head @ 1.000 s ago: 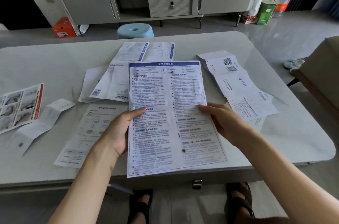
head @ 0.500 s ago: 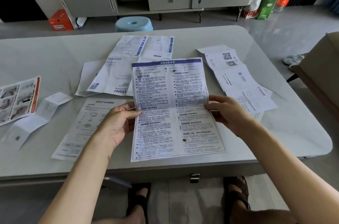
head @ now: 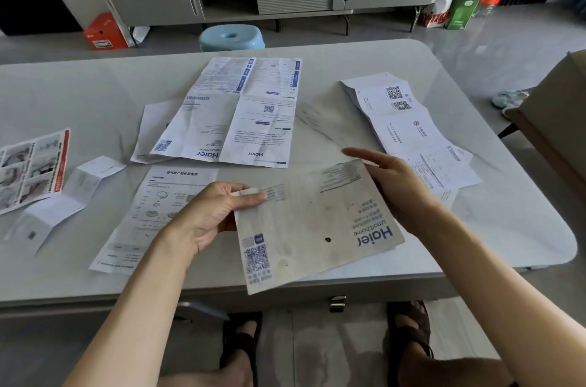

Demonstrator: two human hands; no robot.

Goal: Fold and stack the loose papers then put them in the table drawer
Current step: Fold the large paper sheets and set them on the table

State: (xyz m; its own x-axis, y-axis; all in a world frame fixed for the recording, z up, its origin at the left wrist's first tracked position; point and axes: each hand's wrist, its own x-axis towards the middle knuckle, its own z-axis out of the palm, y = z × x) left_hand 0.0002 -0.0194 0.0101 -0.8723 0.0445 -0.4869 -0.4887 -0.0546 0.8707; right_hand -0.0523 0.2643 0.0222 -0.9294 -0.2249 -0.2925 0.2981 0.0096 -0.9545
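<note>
Nearby, unfolded leaflets [head: 234, 120] lie around the folded paper [head: 317, 221].

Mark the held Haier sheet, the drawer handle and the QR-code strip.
held Haier sheet [head: 317, 228]: head view, its plain middle.
drawer handle [head: 337, 303]: head view, the metal pull.
QR-code strip [head: 409, 129]: head view, its middle panel.

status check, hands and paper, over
Left hand pinches left edge of Haier sheet; right hand, fingers straight, at its right edge. Sheet lifted over near table edge, looks folded. Other papers loose on table; drawer shut.
</note>
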